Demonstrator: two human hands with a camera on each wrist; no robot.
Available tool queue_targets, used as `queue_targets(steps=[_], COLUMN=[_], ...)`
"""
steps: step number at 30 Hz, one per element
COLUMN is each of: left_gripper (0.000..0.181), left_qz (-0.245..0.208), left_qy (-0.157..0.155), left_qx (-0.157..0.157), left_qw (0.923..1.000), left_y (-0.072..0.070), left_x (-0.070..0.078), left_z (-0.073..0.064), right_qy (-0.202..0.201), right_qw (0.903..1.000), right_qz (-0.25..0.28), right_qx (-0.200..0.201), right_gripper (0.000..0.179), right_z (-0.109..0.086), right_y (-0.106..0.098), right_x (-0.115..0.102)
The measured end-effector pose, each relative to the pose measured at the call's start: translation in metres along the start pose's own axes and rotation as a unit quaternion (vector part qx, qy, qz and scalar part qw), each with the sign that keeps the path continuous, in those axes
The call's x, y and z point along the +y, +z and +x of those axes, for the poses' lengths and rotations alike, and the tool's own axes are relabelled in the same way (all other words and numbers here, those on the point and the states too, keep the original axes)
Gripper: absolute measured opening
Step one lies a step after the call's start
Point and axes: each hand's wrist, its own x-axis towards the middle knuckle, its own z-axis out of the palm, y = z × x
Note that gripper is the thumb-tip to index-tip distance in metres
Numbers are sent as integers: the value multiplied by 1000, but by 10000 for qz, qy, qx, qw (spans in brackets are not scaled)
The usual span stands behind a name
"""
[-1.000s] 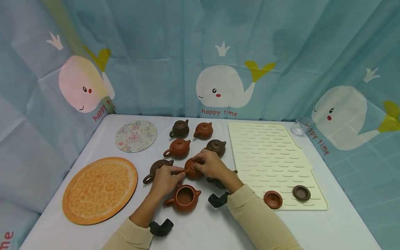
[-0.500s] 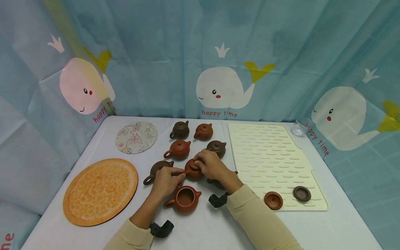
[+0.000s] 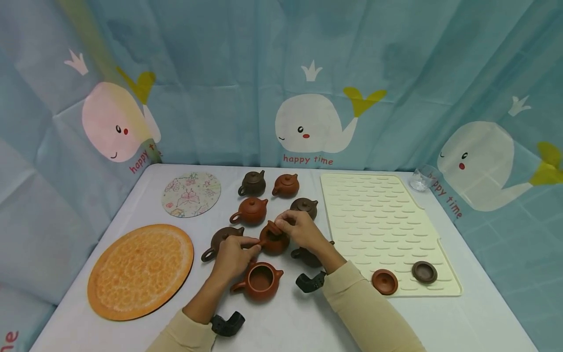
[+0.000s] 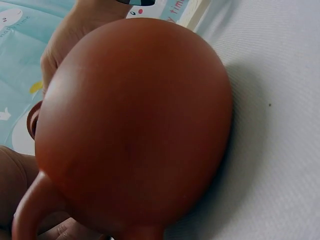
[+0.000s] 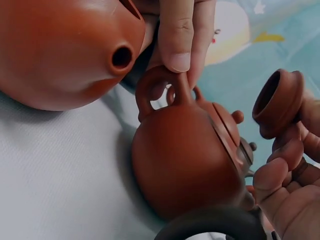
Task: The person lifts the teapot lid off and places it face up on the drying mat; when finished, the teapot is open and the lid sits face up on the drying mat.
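My left hand (image 3: pixel 235 254) pinches the handle of a reddish-brown clay teapot (image 3: pixel 273 245); in the right wrist view its fingers press on the handle loop (image 5: pixel 145 97). Above that teapot's mouth my right hand (image 3: pixel 303 232) holds its lid (image 5: pixel 282 102) tilted on edge between thumb and fingers, apart from the body. Nearer me stands a lidless red teapot (image 3: pixel 264 297), its round side filling most of the left wrist view. A dark brown teapot (image 3: pixel 220 238) is partly hidden behind my left hand, and another dark teapot (image 3: pixel 303 256) sits beneath my right wrist.
Further back stand several lidded teapots, among them a red one (image 3: pixel 251 211) and a dark one (image 3: pixel 252 184). On the right, a cream ridged mat (image 3: pixel 365 220) bears a red lid (image 3: pixel 384 282) and a dark lid (image 3: pixel 424 272). Two round mats lie left; a clear cup (image 3: pixel 422 178) stands back right.
The right hand has lifted the lid off the middle red teapot and tipped it up, exposing the dark opening. The left hand has stayed at the handle.
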Motion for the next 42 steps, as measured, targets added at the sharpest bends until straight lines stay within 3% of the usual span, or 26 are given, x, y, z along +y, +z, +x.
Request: queue_targets(steps=[5, 9, 13, 17, 19, 22, 25, 31, 33, 35, 39, 42], left_gripper=[19, 19, 19, 20, 20, 20, 20, 20, 19, 20, 20, 20], left_qz=[0, 4, 7, 14, 31, 38, 20, 4, -4, -11, -3, 24], left_qy=[10, -4, 8, -33, -54, -64, -29, 34, 20, -10, -19, 5], left_qx=[21, 23, 20, 7, -7, -13, 1, 42, 45, 33, 20, 24], left_qw=[10000, 10000, 10000, 10000, 10000, 10000, 10000, 10000, 10000, 10000, 10000, 10000], left_y=[0, 0, 0, 1, 1, 1, 1, 1, 1, 1, 1, 1], left_x=[0, 0, 0, -1, -1, -1, 0, -2, -2, -2, -2, -2], left_z=[-1, -1, 0, 0, 0, 0, -1, 0, 0, 0, 0, 0], right_qy=[177, 633, 1045, 1157, 1185, 1233, 1221, 1017, 958, 883, 673, 524], right_qw=[9979, 9841, 9539, 9196, 9022, 8796, 8636, 8251, 8220, 8284, 8579, 8791], right_qz=[617, 1662, 2813, 3752, 4145, 4593, 4891, 5557, 5612, 5530, 5094, 4738], right_qx=[-12, -3, 94, 132, 130, 100, 35, -105, -90, -66, 38, 80], right_gripper=[22, 22, 16, 8, 13, 32, 42, 29, 28, 27, 20, 29], right_z=[-2, -4, -5, -7, -9, -10, -12, -16, -17, -19, -23, -27], right_y=[0, 0, 0, -2, -3, -5, -7, -11, -12, -15, -23, -31], right_x=[3, 2, 4, 3, 1, -2, -4, -7, -7, -8, -13, -19])
